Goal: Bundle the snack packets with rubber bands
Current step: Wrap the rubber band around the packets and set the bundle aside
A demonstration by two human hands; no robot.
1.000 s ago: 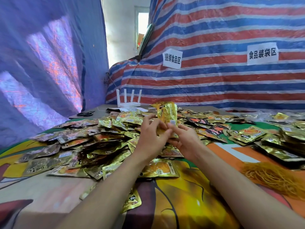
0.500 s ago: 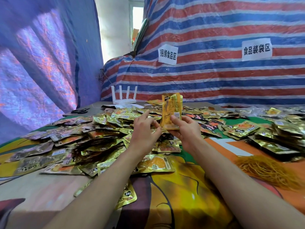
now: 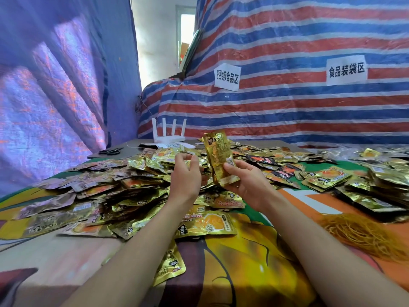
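My right hand [image 3: 244,183] grips the lower end of a small stack of gold snack packets [image 3: 219,157], held upright above the table. My left hand [image 3: 186,173] hovers just left of the stack with fingers loosely curled; I see nothing in it. A wide heap of gold and dark loose packets [image 3: 106,196] covers the table under and around both hands. A pile of yellow rubber bands [image 3: 363,234] lies on the table to the right of my right forearm.
A white router [image 3: 169,136] with antennas and black scissors [image 3: 110,151] sit at the table's far left. More packets are stacked at the right [image 3: 376,185]. Striped tarpaulin with two paper signs [image 3: 227,77] hangs behind. Bare patterned tablecloth [image 3: 243,273] lies near me.
My left hand has let go of the packet stack and moved slightly left. My right hand now holds the stack alone, tilted a little to the left.
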